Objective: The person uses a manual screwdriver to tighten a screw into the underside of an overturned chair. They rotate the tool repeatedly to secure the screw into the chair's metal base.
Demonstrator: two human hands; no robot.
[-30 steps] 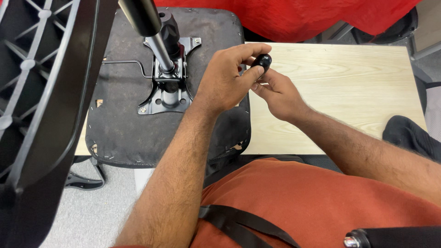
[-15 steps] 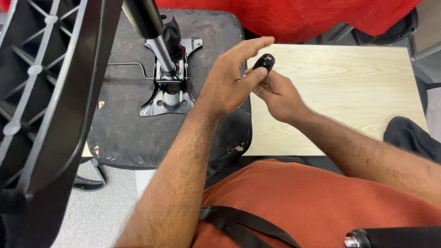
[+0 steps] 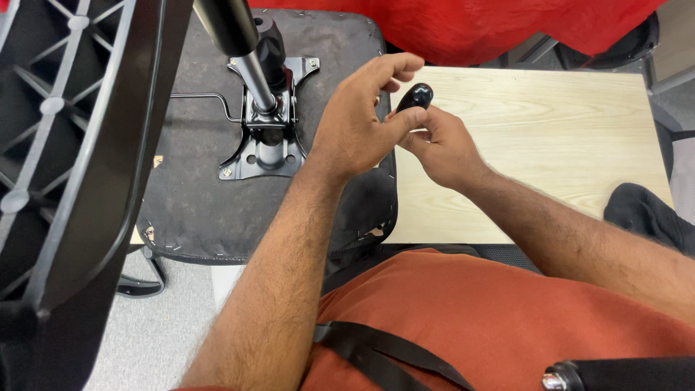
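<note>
Both hands meet just right of the upturned chair seat (image 3: 195, 181), above the table (image 3: 550, 145). Right hand (image 3: 441, 148) pinches a black knob (image 3: 415, 95); left hand (image 3: 355, 123), fingers half-spread, steadies it by thumb.

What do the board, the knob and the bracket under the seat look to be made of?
Board: pale wood or wood-look laminate, matte, with visible grain lines. Knob: likely black plastic, glossy, given its sheen. Bracket: metal, dark grey, with stamped edges and bolt holes.
</note>
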